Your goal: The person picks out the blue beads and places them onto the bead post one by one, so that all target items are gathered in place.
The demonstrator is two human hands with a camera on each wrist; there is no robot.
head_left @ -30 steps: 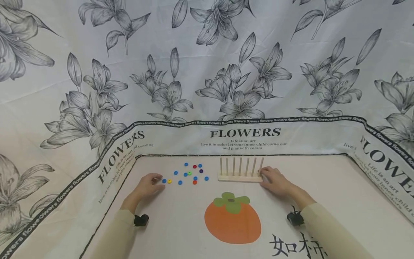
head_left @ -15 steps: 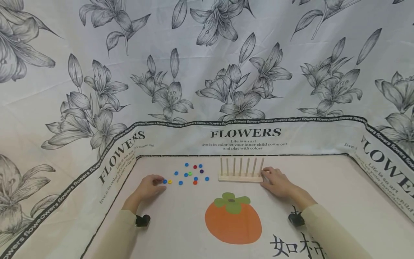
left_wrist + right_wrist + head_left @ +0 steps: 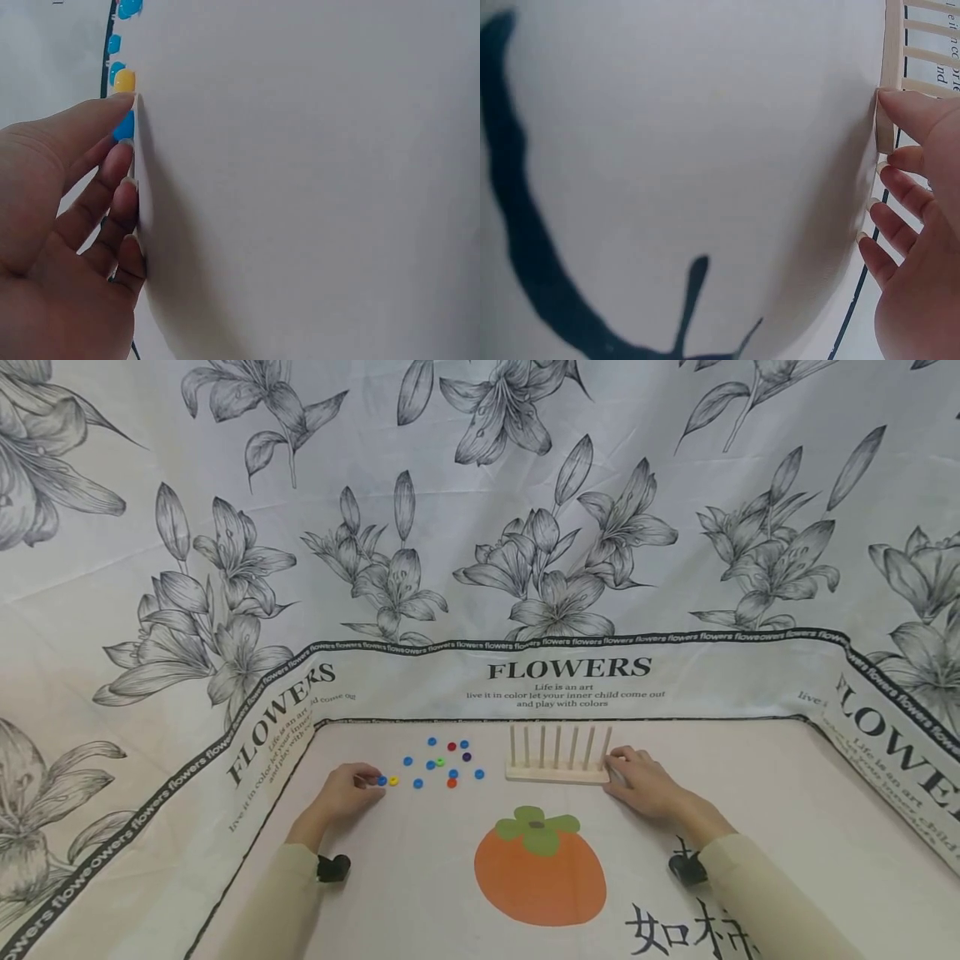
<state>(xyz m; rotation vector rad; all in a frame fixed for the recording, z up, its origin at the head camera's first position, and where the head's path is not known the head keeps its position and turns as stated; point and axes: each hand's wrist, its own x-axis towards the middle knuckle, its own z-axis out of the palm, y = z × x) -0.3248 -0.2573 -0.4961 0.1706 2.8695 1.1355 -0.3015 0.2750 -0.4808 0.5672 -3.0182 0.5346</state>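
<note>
At the left edge of a scatter of beads, my left hand [image 3: 348, 792] pinches a blue bead [image 3: 124, 126] between thumb and fingers. A yellow bead [image 3: 393, 782] lies just right of it, close by the thumb in the left wrist view. My right hand [image 3: 643, 783] grips the right end of a wooden peg rack [image 3: 555, 772], thumb on the front of its base and a finger at its end. Several thin upright pegs rise from the rack, with no beads on them. The other fingers of the right hand [image 3: 915, 217] rest near the tabletop.
Between the left hand and the rack lie more beads: several blue ones, a green bead [image 3: 440, 762], a dark purple bead [image 3: 467, 757], a red bead [image 3: 452, 747] and an orange-red bead [image 3: 452, 783]. The tablecloth [image 3: 420, 877] bears a printed persimmon [image 3: 540, 872]. A flowered curtain [image 3: 562, 677] stands behind.
My left hand has moved slightly right, its fingers and thumb closing onto the blue bead. The right hand keeps its place at the rack's end, a finger lowered from the end peg.
</note>
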